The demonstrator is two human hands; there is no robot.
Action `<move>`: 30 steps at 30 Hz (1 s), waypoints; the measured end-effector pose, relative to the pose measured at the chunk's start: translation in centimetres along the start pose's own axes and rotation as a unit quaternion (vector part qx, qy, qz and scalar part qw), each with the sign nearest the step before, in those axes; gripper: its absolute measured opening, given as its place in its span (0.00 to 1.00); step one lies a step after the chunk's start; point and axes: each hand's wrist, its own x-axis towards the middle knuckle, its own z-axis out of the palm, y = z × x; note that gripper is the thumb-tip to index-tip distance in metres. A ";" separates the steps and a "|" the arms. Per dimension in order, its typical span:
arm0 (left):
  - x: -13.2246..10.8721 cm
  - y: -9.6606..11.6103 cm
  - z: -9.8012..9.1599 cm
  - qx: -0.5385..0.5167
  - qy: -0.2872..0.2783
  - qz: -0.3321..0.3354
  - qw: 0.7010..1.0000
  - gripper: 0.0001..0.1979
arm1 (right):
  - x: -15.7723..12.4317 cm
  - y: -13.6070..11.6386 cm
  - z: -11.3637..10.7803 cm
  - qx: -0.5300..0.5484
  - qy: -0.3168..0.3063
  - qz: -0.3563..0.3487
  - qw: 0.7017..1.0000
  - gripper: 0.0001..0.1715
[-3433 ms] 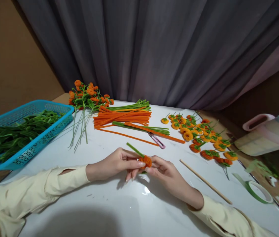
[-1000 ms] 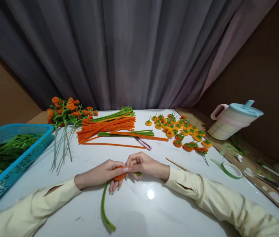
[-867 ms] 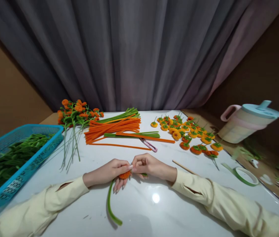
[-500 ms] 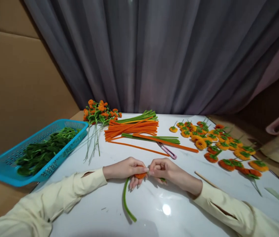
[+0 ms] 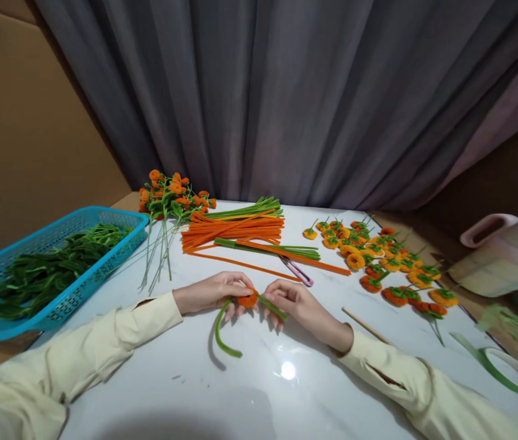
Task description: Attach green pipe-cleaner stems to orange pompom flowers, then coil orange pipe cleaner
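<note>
My left hand pinches a small orange fuzzy flower head between thumb and fingers, low over the white table. A green pipe cleaner runs by the flower; one end curls down on the left, while a straight piece sticks out to the right. At that right piece my right hand is closed, thumb and forefinger on the green. Whether both green parts are one strip is hidden behind the flower. Beyond the hands lie a bundle of orange pipe cleaners and a pink-handled snipping tool.
A blue basket of green leaves stands left. Finished orange flowers with stems lie behind it. Several yellow and orange flower heads spread right, near a wooden stick, green tape roll and jug.
The flower head shows more openly between my hands, and my right hand has slid to the green piece right of it. The view has shifted a little to the right.
</note>
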 end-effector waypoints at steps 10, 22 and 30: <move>-0.1 0.7 0.4 -0.014 0.009 -0.055 0.998 0.12 | -1.4 0.2 0.3 -0.535 -0.046 -0.380 0.753 0.17; 0.0 -0.1 2.3 0.015 0.077 0.055 0.995 0.17 | -1.6 -0.2 1.7 -0.378 0.044 -0.279 0.882 0.06; 0.0 0.2 2.9 0.123 0.070 0.047 0.989 0.15 | -1.5 0.3 1.2 -0.412 -0.015 -0.336 0.847 0.10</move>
